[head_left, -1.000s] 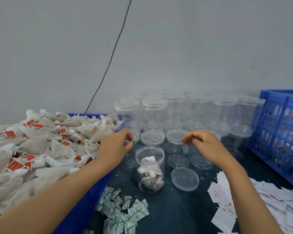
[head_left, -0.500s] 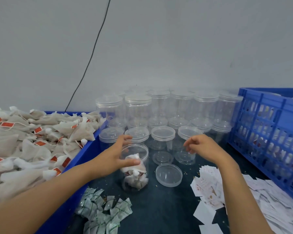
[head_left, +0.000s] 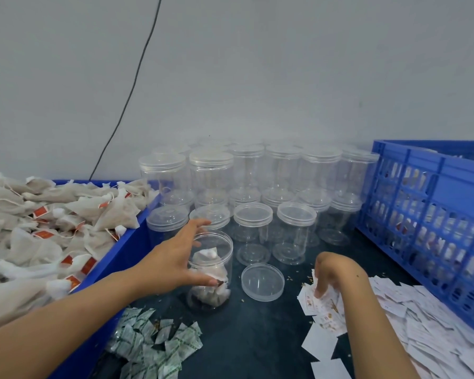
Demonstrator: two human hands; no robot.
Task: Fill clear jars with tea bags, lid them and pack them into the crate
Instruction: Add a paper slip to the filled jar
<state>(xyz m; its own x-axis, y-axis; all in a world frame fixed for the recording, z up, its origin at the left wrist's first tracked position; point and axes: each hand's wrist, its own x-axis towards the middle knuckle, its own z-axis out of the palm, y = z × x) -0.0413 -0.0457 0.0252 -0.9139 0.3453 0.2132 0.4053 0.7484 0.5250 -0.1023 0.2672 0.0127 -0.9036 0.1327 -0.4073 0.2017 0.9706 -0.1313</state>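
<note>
1. Head view, left arm: we see the left forearm reach in from the lower left, ending in the left hand (head_left: 175, 258) set against the side of the open jar (head_left: 211, 272).
2. Left fingers: the fingers are spread and curved round the jar's far side near its rim, the thumb lying across its near wall, so the hand grips the jar.
3. The jar stands upright on the dark table (head_left: 257, 337), unlidded and partly filled with tea bags (head_left: 210, 285); its loose lid (head_left: 262, 281) lies flat just to its right, apart from both hands.
4. Right arm: the right hand (head_left: 331, 274) points downward with bent wrist over the near edge of the paper slips (head_left: 422, 324).
5. Right fingers: the fingertips are drawn together on a slip (head_left: 322, 298) (pinching it, as far as we can tell).
6. Surroundings: lidded empty jars (head_left: 257, 187) stand stacked behind; a blue bin (head_left: 121, 250) of loose tea bags lies left, the blue crate (head_left: 435, 214) right, and green-printed sachets (head_left: 156, 343) in front.
7. Writing: the slips and red tags carry print too small for us to read.
</note>
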